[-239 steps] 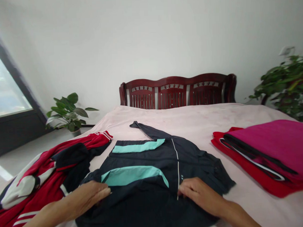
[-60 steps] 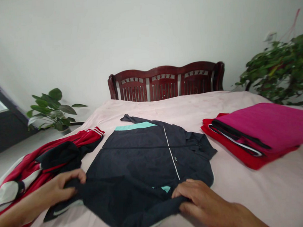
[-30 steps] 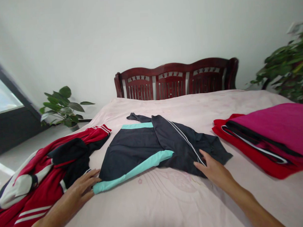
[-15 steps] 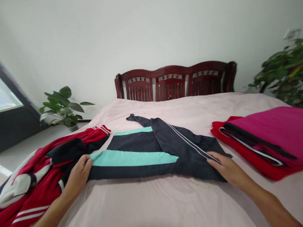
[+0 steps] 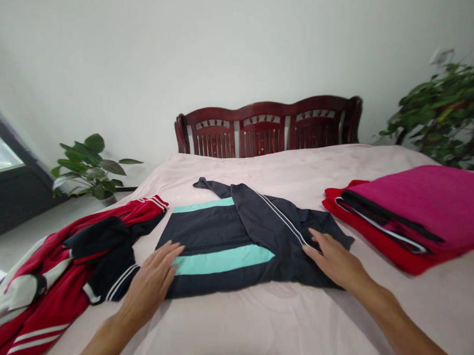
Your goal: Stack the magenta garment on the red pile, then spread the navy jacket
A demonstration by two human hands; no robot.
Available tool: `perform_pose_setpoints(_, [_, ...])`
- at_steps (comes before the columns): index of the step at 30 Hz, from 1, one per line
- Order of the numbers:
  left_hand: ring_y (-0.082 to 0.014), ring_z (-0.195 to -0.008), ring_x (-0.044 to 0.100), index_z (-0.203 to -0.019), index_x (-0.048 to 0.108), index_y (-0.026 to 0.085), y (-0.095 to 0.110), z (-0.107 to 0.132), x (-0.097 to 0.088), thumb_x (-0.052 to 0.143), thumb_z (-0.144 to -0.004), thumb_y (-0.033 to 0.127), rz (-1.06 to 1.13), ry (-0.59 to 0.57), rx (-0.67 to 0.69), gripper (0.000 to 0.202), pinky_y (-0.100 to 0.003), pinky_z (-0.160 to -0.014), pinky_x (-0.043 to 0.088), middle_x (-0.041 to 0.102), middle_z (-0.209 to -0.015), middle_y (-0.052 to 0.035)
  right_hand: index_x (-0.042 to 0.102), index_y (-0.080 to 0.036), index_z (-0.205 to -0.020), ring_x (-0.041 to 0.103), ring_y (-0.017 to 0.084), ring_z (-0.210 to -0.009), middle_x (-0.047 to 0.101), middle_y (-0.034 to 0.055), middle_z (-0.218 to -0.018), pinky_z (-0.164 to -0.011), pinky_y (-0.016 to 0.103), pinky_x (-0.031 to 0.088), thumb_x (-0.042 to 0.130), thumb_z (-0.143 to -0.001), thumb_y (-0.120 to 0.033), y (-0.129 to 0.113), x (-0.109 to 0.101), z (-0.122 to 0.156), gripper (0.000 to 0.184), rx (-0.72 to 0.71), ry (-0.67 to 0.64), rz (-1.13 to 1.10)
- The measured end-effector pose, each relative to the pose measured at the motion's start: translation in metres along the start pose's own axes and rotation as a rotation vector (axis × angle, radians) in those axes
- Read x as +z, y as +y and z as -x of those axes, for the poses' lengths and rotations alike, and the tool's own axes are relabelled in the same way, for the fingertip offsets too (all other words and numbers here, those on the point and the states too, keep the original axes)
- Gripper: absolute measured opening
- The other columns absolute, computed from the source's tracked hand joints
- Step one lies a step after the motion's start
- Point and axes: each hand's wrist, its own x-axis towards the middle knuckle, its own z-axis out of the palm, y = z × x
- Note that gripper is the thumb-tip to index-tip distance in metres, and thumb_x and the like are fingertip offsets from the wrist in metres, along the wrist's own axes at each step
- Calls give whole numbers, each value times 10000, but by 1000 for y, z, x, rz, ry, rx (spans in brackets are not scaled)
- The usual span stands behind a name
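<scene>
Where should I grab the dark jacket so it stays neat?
Probably by the near edge of the dark jacket, from the front, gripping toward both ends: that edge lies fairly straight on the pink sheet, facing you. The left hand and right hand are near its ends. I'd skip the sleeve poking out at the back; pulling it might undo the fold.

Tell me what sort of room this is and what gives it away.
Most likely a bedroom in a home: there is a broad bed covered with a pale pink sheet, a carved dark-red wooden headboard by the wall, and folded clothes.
</scene>
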Motion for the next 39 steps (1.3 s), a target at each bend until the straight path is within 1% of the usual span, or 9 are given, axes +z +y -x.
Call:
perform_pose_setpoints(3, [-264,-1420,365,-1455,416,327,20,1,21,427,-969,369,23,-125,139,488,-498,-1158,302,474,-1502,-20,425,-165,-1421,642,298,-1070,642,156,-1209,-767,371,507,378,-954,-493,-20,13,7,573,-27,112,172])
perform_pose_setpoints(8, [-296,-1424,357,-1497,332,360,18,9,43,442,-965,392,-47,-220,74,544,-544,-1121,342,388,-1556,-26,566,-241,-1260,713,264,-858,734,69,-1041,-612,318,471,424,-971,-437,-9,12,-2,377,-131,132,283])
perform_pose_setpoints(14, [-262,-1438,337,-1526,248,357,0,8,41,407,-985,397,-22,-214,111,565,-505,-1140,335,334,-1582,-26,637,-265,-1125,725,256,-781,758,37,-868,-585,306,445,439,-967,-463,4,-3,-26,321,-149,218,296])
perform_pose_setpoints(17, [-262,-1432,349,-1527,251,344,-8,17,38,458,-967,400,15,-196,150,600,-500,-1144,335,332,-1583,-41,624,-244,-1168,722,257,-789,762,50,-913,-600,322,458,406,-979,-437,8,6,-11,347,-165,179,313])
perform_pose_setpoints(22, [-279,-1379,433,-1445,437,329,-30,44,34,560,-908,418,57,-81,198,558,-507,-1155,322,439,-1525,-48,524,-167,-1327,698,272,-894,735,118,-1069,-752,374,477,384,-974,-491,31,13,29,500,-213,301,311])
perform_pose_setpoints(25, [-223,-1262,565,-1348,554,323,-49,47,30,493,-935,287,72,-37,190,419,-415,-1120,400,608,-1375,-12,619,-207,-1175,700,262,-770,752,82,-880,-654,341,444,340,-980,-512,39,7,35,457,-165,254,313])
perform_pose_setpoints(29, [-202,-1206,611,-1278,617,288,-65,37,16,416,-941,248,132,2,121,395,-351,-1083,441,660,-1305,-23,671,-222,-984,676,251,-636,705,72,-681,-522,290,313,311,-961,-583,39,-10,21,510,-108,238,368])
perform_pose_setpoints(34, [-206,-1252,578,-1286,623,335,-50,45,10,402,-927,225,201,-82,64,436,-374,-1121,401,631,-1342,8,655,-206,-928,672,251,-623,686,87,-645,-506,278,270,302,-954,-571,50,-7,20,508,-155,188,392])
perform_pose_setpoints(39, [-208,-1249,580,-1349,551,421,-44,63,10,519,-858,220,228,-145,92,532,-338,-1095,430,608,-1362,51,645,-258,-998,703,281,-765,734,70,-794,-559,286,367,405,-921,-546,60,-5,27,383,-82,-9,316])
